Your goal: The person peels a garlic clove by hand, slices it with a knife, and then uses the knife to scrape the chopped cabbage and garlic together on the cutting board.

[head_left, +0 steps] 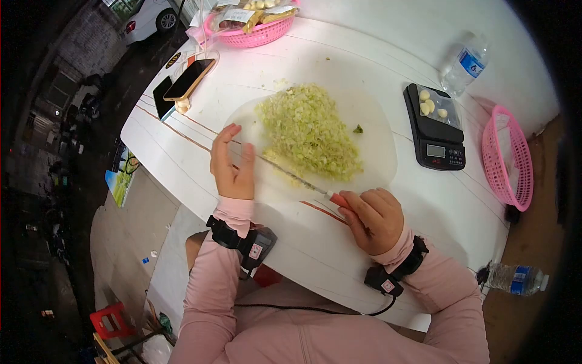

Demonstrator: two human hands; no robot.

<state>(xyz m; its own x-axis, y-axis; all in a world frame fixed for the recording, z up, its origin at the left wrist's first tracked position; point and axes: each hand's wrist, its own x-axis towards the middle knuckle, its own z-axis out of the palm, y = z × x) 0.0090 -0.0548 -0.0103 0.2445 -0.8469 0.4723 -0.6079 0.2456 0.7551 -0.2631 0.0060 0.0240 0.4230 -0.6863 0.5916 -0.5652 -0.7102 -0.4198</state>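
My right hand (377, 219) is wrapped round the red handle of a knife (298, 178). The thin blade, seen nearly edge-on, points left along the near side of a pile of chopped pale green vegetable (310, 130). This heap lies on a whitish, rounded cutting board (382, 142), with a dark green scrap off to its right. My left hand (233, 167) is raised near the blade's tip at the board's left edge. Its thumb and fingers are apart, with nothing visible between them.
Two phones (189, 80) and a garlic bulb (182, 106) lie at the left. A pink basket (260, 35) of bagged food stands at the back. A black scale (435, 130) bears bagged garlic cloves; a water bottle (465, 65) and another pink basket (509, 161) are nearby.
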